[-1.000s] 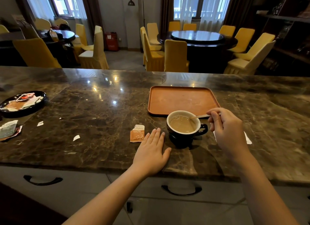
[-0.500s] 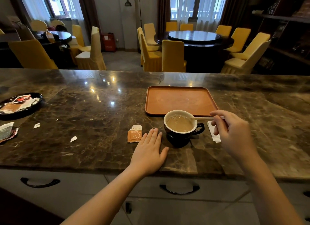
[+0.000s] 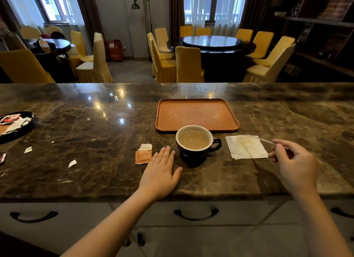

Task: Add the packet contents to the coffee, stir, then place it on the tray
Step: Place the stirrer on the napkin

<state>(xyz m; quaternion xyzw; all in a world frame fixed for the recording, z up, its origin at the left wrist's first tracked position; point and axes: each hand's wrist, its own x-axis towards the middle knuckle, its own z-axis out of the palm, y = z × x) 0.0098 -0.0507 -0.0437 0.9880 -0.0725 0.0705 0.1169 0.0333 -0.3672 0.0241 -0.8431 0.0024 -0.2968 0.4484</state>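
Note:
A dark cup with a white inside, full of milky coffee, stands on the marble counter just in front of the orange tray. A torn orange packet lies to the left of the cup. My left hand rests flat on the counter between packet and cup, fingers apart, touching neither. My right hand is to the right of the cup and pinches a thin stir stick, whose tip hangs over a stained white napkin.
A black dish with used wrappers sits at the far left, and small paper scraps lie on the counter nearby. Drawers with dark handles run below the counter's near edge. Yellow chairs and round tables stand beyond.
My right hand has lifted the stir stick out of the cup and carried it right, over the napkin. The left hand stayed flat on the counter.

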